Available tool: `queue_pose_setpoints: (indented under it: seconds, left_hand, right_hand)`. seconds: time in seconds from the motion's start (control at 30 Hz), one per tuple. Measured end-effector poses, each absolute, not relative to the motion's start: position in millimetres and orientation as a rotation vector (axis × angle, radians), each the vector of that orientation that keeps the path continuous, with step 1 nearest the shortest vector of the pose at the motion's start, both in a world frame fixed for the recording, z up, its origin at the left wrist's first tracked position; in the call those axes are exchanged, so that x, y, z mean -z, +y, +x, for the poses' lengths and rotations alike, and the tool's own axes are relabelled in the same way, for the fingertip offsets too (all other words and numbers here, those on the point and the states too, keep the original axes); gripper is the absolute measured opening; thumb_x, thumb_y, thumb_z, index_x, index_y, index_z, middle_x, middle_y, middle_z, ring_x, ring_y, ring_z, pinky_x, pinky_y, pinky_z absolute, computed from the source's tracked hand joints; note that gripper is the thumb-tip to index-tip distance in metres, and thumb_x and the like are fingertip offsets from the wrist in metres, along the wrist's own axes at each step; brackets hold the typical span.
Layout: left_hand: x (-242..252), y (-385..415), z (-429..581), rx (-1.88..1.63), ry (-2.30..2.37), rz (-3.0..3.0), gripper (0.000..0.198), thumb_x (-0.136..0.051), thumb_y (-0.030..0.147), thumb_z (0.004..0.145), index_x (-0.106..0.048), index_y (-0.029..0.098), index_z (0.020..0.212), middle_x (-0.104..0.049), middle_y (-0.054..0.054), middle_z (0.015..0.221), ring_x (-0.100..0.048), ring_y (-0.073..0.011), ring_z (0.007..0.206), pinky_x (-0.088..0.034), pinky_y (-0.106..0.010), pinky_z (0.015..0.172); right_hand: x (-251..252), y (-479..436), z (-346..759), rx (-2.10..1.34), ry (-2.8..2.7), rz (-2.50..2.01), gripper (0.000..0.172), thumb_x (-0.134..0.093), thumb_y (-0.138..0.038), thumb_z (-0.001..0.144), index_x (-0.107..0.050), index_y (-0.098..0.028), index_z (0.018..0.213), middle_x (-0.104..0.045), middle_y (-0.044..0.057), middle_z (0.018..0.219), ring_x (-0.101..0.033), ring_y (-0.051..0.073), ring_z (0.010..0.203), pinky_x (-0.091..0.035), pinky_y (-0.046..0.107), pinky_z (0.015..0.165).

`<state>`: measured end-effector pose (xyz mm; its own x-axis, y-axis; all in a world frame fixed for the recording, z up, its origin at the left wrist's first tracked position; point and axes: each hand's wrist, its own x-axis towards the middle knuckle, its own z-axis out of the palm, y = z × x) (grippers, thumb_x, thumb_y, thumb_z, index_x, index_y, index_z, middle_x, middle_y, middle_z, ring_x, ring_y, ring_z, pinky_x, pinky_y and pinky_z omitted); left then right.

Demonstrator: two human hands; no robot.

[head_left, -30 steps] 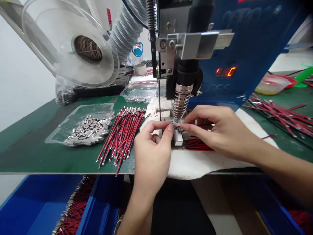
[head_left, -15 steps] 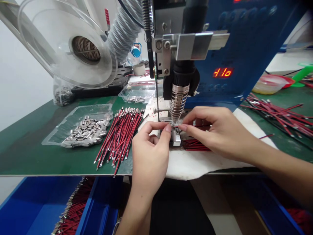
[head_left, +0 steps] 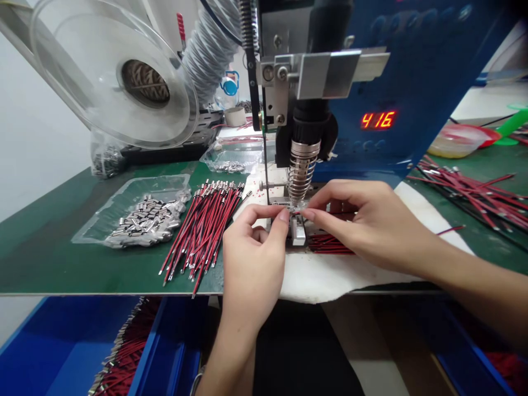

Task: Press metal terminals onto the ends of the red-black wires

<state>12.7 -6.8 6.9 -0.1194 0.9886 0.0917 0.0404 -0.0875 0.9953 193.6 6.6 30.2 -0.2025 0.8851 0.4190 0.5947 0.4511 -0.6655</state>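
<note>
My left hand (head_left: 256, 250) is closed in a pinch at the left of a small metal fixture (head_left: 298, 234); what its fingertips hold is too small and hidden to make out. From the right, my right hand (head_left: 371, 223) pinches a thin red-and-black wire at the fixture. Directly above both fingertips stands the spring-wrapped tip of a soldering machine head (head_left: 304, 165). Below my right fingers, a bundle of red and black wires (head_left: 330, 243) lies on a white cloth (head_left: 317, 278). To the left of my left hand is a pile of wires with silver metal ends (head_left: 206, 225).
A clear plastic tray (head_left: 93, 228) holds many small silver metal cylinders (head_left: 150, 217). The blue machine body (head_left: 371, 148) shows a red lit display (head_left: 378, 119). More wires (head_left: 474, 192) lie at the right. Blue bins (head_left: 61, 341) sit below the table edge. A clear reel (head_left: 99, 71) hangs upper left.
The red display has changed to read 416. Both hands keep the same pinch at the fixture; the view has shifted very slightly.
</note>
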Motion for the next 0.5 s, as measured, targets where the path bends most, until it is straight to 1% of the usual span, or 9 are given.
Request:
queue_pose_setpoints:
  seconds: [0.17,0.5]
  left_hand:
    - [-7.5,-6.6,12.7,-1.358,1.288,1.247,0.012,-0.083,0.031,0.088,-0.078,0.020,0.086,-0.045,0.005,0.051,-0.065,-0.0182,0.065,-0.049,-0.022,0.057]
    - [-7.5,-6.4,12.7,-1.361,1.286,1.240,0.011,-0.083,0.031,0.087,-0.080,0.020,0.087,-0.045,0.005,0.051,-0.065,-0.0182,0.063,-0.049,-0.023,0.056]
  right_hand:
    - [-30.7,4.7,192.5,-0.481,-1.900,-1.250,0.044,-0.074,-0.067,0.093,-0.078,-0.025,0.081,-0.076,0.003,0.074,-0.057,0.018,0.056,-0.046,0.036,0.055]
    - [-31.5,4.7,192.1,-0.484,-1.887,-1.258,0.044,-0.074,-0.067,0.093,-0.079,-0.025,0.081,-0.076,0.003,0.072,-0.056,0.018,0.055,-0.044,0.036,0.053]
